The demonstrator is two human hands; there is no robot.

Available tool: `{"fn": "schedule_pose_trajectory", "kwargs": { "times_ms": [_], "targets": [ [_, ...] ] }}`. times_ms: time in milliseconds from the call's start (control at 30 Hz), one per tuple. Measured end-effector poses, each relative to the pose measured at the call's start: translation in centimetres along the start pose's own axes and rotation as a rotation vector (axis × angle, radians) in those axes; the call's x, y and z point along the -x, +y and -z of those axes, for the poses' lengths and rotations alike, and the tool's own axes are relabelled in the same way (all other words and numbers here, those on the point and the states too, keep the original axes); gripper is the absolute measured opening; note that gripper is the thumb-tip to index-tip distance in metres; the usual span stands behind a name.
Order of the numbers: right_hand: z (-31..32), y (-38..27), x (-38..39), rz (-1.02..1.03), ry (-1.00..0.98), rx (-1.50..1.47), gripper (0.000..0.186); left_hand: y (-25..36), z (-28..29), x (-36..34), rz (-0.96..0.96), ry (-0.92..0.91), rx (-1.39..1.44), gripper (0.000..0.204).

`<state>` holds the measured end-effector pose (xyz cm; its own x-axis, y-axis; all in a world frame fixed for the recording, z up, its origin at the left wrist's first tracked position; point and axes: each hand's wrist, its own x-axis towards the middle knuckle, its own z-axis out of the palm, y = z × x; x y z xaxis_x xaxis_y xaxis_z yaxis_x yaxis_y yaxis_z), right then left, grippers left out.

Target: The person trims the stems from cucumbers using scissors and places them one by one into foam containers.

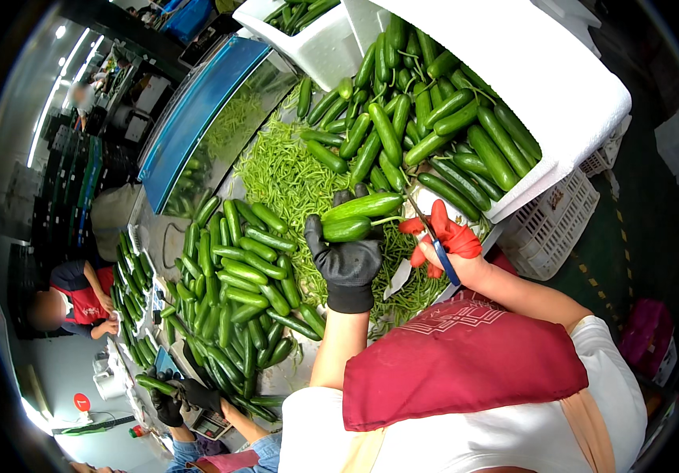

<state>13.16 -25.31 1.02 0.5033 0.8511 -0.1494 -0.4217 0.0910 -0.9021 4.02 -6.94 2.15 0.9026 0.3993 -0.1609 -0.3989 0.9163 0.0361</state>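
Clock directions are taken from the left grip, 12 o'clock toward the top of the view.

1. Left grip (346, 264), black-gloved: gripping two cucumbers (365, 207) side by side. A thin stem (387, 220) juts from the lower one toward 3 o'clock. Caution: a loose hold could let one roll free.
2. Right grip (456, 238), fingers covered in red, at 3 o'clock: gripping blue-handled scissors (447, 266), blades slanting toward 11 o'clock. Blade contact with the stem cannot be told. Caution: a misaligned cut could nick the cucumber skin or a gloved fingertip.
3. Green beans (284, 169), at 11 o'clock: spread over the worktop (292, 370). Caution: cut stem pieces could drop among them and be hard to spot.
4. Cucumber pile (233, 276), at 9 o'clock: stacked loosely. Caution: a knock at its edge could start a slide.
5. Co-worker's hands (167, 407), black-gloved, at 8 o'clock: holding another cucumber (156, 385).
6. Foam box (584, 87), at 2 o'clock: tipped, cucumbers (434, 110) spilling from its mouth. Caution: a nudge could release more.
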Motion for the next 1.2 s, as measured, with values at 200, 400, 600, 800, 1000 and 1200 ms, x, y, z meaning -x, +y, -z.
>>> {"fn": "schedule_pose_trajectory", "kwargs": {
  "times_ms": [200, 400, 600, 800, 1000, 1200],
  "targets": [
    [1.3, 2.7, 0.9, 0.137, -0.003, 0.091, 0.035, 0.4, 0.3, -0.1, -0.053, 0.006, 0.014, 0.059],
    [0.0, 4.1, -0.1, 0.211, -0.042, 0.387, 0.046, -0.1, 0.6, -0.2, -0.032, -0.003, 0.028, 0.060],
    [-1.1, 2.6, -0.9, -0.036, -0.089, 0.165, 0.041, -0.9, 0.1, 0.0, -0.108, 0.102, -0.027, 0.063],
    [-0.8, 1.6, 0.2, -0.021, -0.027, 0.068, 0.035, 9.8, 1.5, 1.6, -0.509, -0.115, -0.185, 0.087],
    [1.9, 2.5, 2.9, -0.084, 0.017, 0.077, 0.034, 14.0, 0.1, 1.8, -0.740, -0.161, -0.404, 0.067],
    [1.9, 1.5, 2.6, -0.125, 0.010, 0.140, 0.031, 0.1, -1.3, -11.1, -0.597, -0.064, -2.052, 0.058]
  ]
}}
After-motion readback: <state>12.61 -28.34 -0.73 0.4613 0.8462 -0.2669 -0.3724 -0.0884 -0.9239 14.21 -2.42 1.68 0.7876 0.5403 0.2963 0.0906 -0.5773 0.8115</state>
